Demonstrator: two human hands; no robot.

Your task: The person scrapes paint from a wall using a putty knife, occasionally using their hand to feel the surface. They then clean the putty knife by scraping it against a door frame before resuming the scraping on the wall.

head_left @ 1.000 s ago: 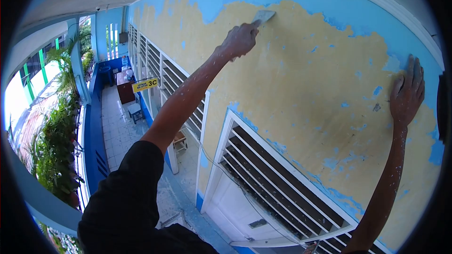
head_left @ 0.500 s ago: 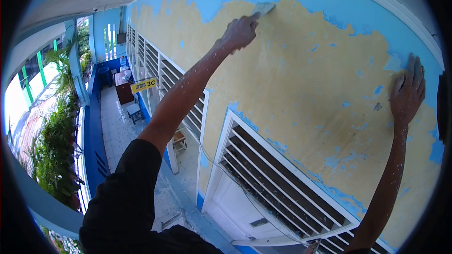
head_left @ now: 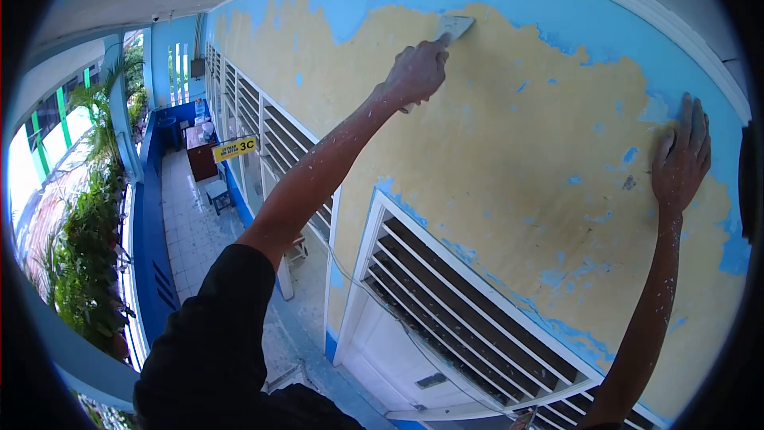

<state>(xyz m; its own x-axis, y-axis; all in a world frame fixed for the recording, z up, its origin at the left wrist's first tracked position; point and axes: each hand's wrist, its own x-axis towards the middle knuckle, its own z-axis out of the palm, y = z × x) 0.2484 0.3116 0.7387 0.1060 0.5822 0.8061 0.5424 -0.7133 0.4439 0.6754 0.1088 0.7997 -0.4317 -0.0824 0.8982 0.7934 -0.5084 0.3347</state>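
My left hand point(head_left: 417, 73) is wrapped around the handle of a putty knife, and the end of the handle sticks out below the fist. The knife's wide, pale blade point(head_left: 456, 27) lies against the wall point(head_left: 509, 135), near the edge where light blue paint meets the bare yellowish surface. At the right, my right hand point(head_left: 681, 161) rests flat on the wall with its fingers pointing up, holding nothing. Small blue paint patches point(head_left: 630, 155) remain on the yellowish area between the hands. White specks dot both forearms.
Below stand a louvred vent point(head_left: 469, 302) and a white door point(head_left: 390, 358), with a cable point(head_left: 390, 306) hanging across. Along the corridor are a yellow 3C sign point(head_left: 235, 148), a stool point(head_left: 218, 193), a desk point(head_left: 200, 151) and a blue low wall point(head_left: 151, 231) beside plants point(head_left: 83, 271).
My left hand has shifted slightly right and down with the putty knife, and more of the blade's face shows. My right hand stays on the wall. The view has moved a little.
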